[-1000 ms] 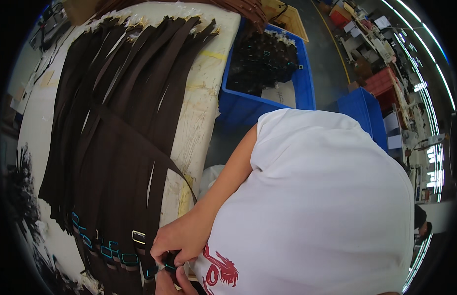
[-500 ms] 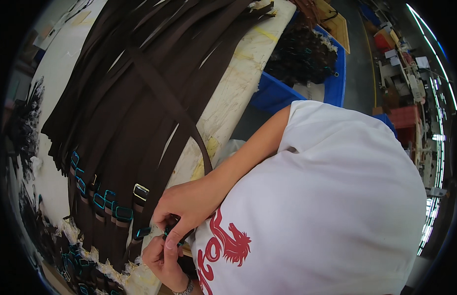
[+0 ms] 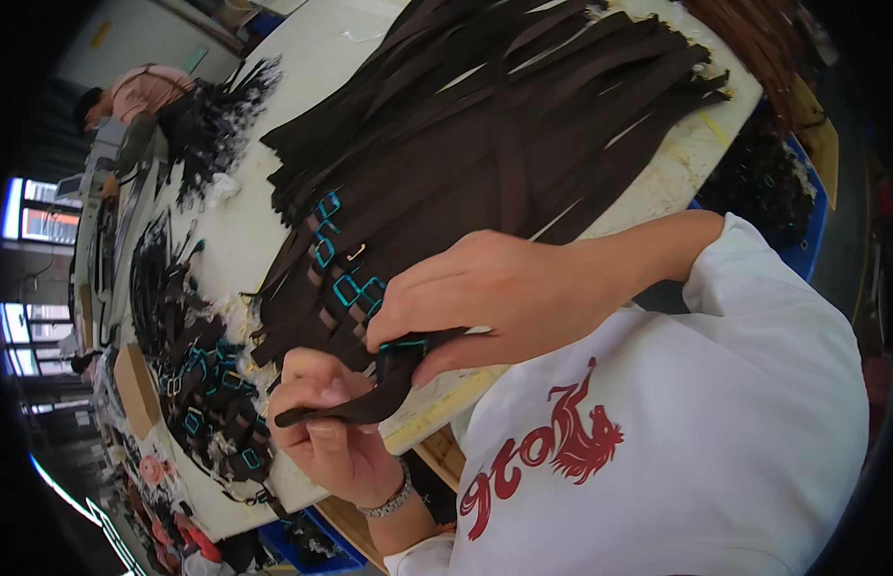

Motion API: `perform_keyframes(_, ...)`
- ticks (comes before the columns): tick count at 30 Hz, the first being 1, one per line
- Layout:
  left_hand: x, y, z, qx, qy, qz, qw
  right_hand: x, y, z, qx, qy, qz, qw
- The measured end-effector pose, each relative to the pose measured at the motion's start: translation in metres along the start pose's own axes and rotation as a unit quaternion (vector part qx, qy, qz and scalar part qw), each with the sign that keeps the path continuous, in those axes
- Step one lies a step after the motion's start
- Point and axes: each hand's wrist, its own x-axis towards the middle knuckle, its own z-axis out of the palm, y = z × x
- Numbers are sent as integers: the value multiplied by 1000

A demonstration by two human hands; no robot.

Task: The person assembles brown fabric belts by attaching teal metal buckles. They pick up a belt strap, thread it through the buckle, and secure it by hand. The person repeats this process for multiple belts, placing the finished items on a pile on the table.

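Near the lower centre, the left hand (image 3: pixel 346 466) and right hand (image 3: pixel 494 293) grip a flat dark-brown strap (image 3: pixel 365 408) with a teal buckle (image 3: pixel 403 345). Matching dark-brown straps (image 3: pixel 437 182) cover a white worktable (image 3: pixel 317 72), upper centre.

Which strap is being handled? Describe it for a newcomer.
Find the pale table and its broad pile of dark brown straps. At the pile's lower edge, the right hand and left hand hold one dark strap near a teal-edged buckle. Unlike those lying in the pile, it curves between the hands.

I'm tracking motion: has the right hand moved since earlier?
Yes, the right hand has moved toward the buckles on the table, now hiding some in view.
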Motion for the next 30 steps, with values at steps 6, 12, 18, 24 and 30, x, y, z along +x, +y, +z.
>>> perform_keyframes(6,50,25,28,-372,-278,13,885,50,-45,-58,-352,60,-308,882)
perform_keyframes(12,15,26,12,-41,-94,-234,967,-7,8,-5,-169,-181,26,968)
perform_keyframes(18,-33,6,-21,217,-229,-339,886,-29,35,29,58,-352,263,896)
perform_keyframes(24,-66,7,-28,225,-143,-310,913,14,29,28,148,-518,289,792)
perform_keyframes(30,-86,8,-29,244,-77,-317,913,16,20,31,189,-515,362,754)
